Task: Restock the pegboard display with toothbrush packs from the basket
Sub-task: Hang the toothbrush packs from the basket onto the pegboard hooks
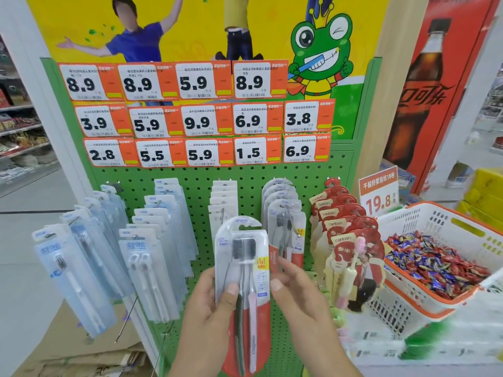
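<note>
The left hand [211, 308] grips the left edge of a toothbrush pack [243, 270], thumb across its front. The pack stands upright between both hands, before the green pegboard [196, 183]. The right hand [296, 292] pinches its right edge.

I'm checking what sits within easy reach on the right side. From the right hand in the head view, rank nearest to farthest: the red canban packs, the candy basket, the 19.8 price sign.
From the right hand:
1. Red canban packs, hanging just right of it on the pegboard.
2. Candy basket, farther right, beside the display.
3. 19.8 price sign, up and right, behind the basket.
</note>
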